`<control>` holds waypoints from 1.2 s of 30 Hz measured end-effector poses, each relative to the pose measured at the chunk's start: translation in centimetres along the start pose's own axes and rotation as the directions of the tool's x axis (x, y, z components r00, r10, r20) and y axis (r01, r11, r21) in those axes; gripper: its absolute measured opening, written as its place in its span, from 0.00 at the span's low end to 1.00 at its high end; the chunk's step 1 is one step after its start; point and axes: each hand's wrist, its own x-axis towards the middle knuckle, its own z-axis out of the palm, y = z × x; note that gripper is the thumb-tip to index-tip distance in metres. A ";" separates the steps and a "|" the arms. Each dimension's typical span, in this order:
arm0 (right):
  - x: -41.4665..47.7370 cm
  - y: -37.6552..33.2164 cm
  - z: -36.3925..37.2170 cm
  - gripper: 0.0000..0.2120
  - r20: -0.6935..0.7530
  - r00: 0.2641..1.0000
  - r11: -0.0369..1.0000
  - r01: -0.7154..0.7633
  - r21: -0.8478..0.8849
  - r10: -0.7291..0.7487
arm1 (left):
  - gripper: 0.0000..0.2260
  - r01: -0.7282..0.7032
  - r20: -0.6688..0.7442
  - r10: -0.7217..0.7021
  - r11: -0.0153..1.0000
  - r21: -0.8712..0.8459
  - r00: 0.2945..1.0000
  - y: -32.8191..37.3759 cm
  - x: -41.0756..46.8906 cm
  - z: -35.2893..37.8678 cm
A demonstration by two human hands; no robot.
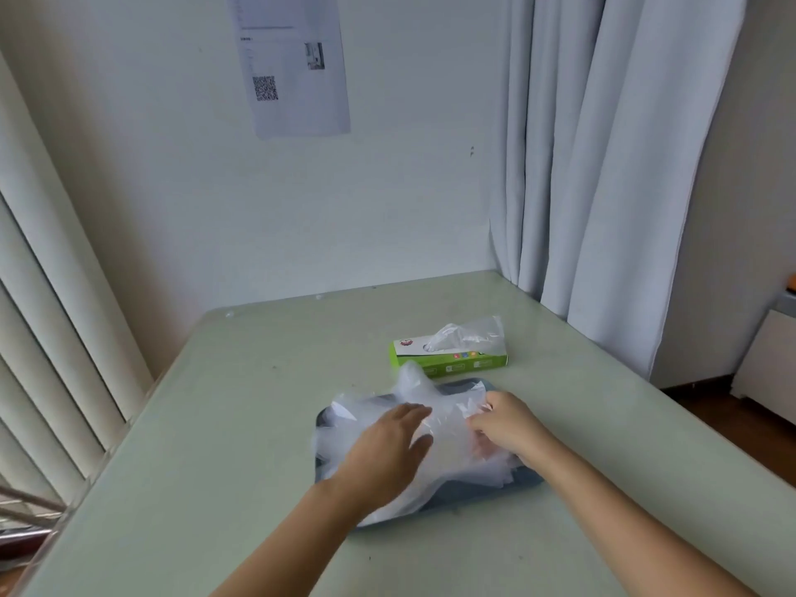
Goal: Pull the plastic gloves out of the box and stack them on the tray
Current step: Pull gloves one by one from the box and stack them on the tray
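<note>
While the left hand lies flat, fingers straight, on the heap of plastic gloves, the right hand pinches the heap's right edge with curled fingers. Heap: piled on the blue-grey tray, on the pale green table. Green box: just behind the tray, a single glove protruding from its top.
</note>
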 end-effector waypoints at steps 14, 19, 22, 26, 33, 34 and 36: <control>-0.9 1.1 4.0 0.26 0.303 0.852 0.744 0.521 -0.417 -0.427 | 0.30 -0.037 0.353 -0.055 0.968 0.247 0.934 -1.0 0.4 3.2; -0.1 2.1 3.0 0.29 0.351 0.903 0.691 0.419 -0.589 -0.248 | 0.36 0.156 0.281 -0.227 0.955 0.253 0.932 -1.6 0.0 3.0; -0.2 2.4 2.5 0.33 0.338 0.919 0.698 0.379 -0.608 -0.204 | 0.36 0.279 0.221 -0.343 0.920 0.275 0.913 -2.7 -0.2 2.5; -0.1 2.2 2.3 0.36 0.341 0.925 0.692 0.356 -0.628 -0.167 | 0.37 0.360 0.207 -0.421 0.892 0.275 0.883 -3.2 -0.6 2.1; 0.5 1.1 -0.1 0.38 0.311 0.927 0.604 0.372 -0.705 -0.208 | 0.39 0.364 0.283 -0.440 0.887 0.284 0.852 -2.6 -0.1 -0.9; 0.9 0.8 -0.9 0.31 0.243 0.920 0.639 0.389 -0.664 -0.308 | 0.35 0.364 0.248 -0.428 0.893 0.264 0.869 -2.4 0.6 -1.8; 2.1 0.5 -2.6 0.21 -0.011 0.904 0.783 0.364 -0.504 -0.428 | 0.27 0.366 0.105 -0.398 0.901 0.231 0.911 -2.2 2.5 -3.6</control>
